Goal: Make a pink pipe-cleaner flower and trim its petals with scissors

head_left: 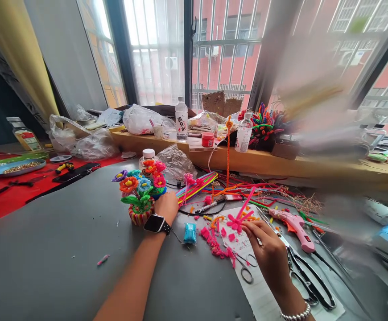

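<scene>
the right hand (268, 244) pinched a pink flower (235, 223) at its upper left, above the paper (260, 290), long stem (247, 201) slanting up and right; the left hand (167, 207), farther off, sat beside the pot (140, 212), its grip impossible to tell.

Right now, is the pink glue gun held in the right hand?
No, the right hand holds a pink fuzzy flower; the glue gun lies apart.

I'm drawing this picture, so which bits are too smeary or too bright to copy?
In the head view, a pale smear blurs the right side, hiding part of the wooden ledge; in the head view, daylight washes out the left window pane; also in the head view, the pink flower in your right hand looks fairly clear.
</scene>
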The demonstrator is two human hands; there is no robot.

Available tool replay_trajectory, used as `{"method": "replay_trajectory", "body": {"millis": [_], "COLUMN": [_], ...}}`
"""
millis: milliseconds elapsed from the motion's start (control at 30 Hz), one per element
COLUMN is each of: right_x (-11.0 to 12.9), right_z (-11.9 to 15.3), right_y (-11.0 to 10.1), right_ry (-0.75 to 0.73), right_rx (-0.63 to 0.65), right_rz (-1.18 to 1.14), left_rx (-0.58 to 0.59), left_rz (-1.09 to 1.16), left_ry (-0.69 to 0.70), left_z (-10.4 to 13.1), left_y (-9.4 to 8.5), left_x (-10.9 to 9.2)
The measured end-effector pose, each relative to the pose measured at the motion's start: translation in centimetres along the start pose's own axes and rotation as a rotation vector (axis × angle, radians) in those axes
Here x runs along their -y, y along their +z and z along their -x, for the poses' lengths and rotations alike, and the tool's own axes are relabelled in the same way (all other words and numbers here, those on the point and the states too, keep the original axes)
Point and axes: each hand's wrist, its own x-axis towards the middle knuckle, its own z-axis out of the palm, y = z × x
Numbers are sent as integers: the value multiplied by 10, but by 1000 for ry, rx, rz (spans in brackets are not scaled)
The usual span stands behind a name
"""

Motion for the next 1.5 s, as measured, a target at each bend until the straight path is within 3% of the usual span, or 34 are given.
{"method": "replay_trajectory", "body": {"millis": [200, 433, 600, 733, 1100, 1333, 1500], "right_x": [0, 0, 0, 0, 1, 0, -1], "right_z": [0, 0, 0, 1, -2, -1, 1], "right_y": [0, 0, 0, 1, -2, 0, 1], "right_ry": [6, 7, 26, 34, 27, 36, 46], "right_rx": [23, 18, 28, 18, 32, 30, 42], "right_rz": [-19, 19, 9, -3, 12, 7, -9], "left_rx": [-12, -27, -123, -199, 193, 303, 288], "left_rz": [-34, 31, 326, 766, 1310, 1516, 1533], "left_ry": [87, 88, 26, -8, -173, -158, -138], "left_z": [5, 9, 7, 5, 15, 17, 19], "left_y": [6, 3, 7, 14, 20, 23, 27], "left_x": [-10, -20, -18, -20, -40, -44, -48]}}
